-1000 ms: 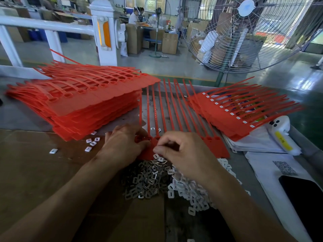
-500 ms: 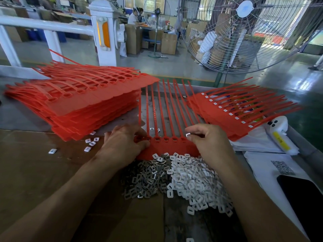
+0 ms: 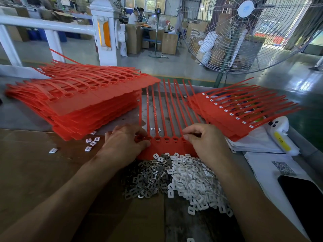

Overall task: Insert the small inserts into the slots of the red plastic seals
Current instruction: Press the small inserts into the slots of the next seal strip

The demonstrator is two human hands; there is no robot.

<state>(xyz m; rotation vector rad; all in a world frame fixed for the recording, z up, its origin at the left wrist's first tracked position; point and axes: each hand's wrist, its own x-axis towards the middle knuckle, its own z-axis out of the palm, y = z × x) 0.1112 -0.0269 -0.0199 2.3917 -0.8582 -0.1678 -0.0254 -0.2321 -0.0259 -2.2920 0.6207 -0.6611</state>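
L hand (image 3: 125, 144): fingers curled, still pinning seal strip (image 3: 167, 145) left end.
R hand (image 3: 208, 142): moved off insert pile (image 3: 188, 182) to rightmost slot, pinching insert; seating next.

Grey tabletop (image 3: 22, 117) before me, brown cardboard sheet (image 3: 35, 172) over near left part. Tall stack of red seals (image 3: 83, 105) far left, smaller stack (image 3: 230, 119) far right on white papers (image 3: 253, 145). Seal strip (image 3: 167, 144) centre under my hands. Metal inserts (image 3: 145, 179) beside white inserts (image 3: 195, 186) heaped near. Black phone (image 3: 304, 203) right

Red seals (image 3: 167, 145); white, prob. grey inserts (image 3: 192, 182).
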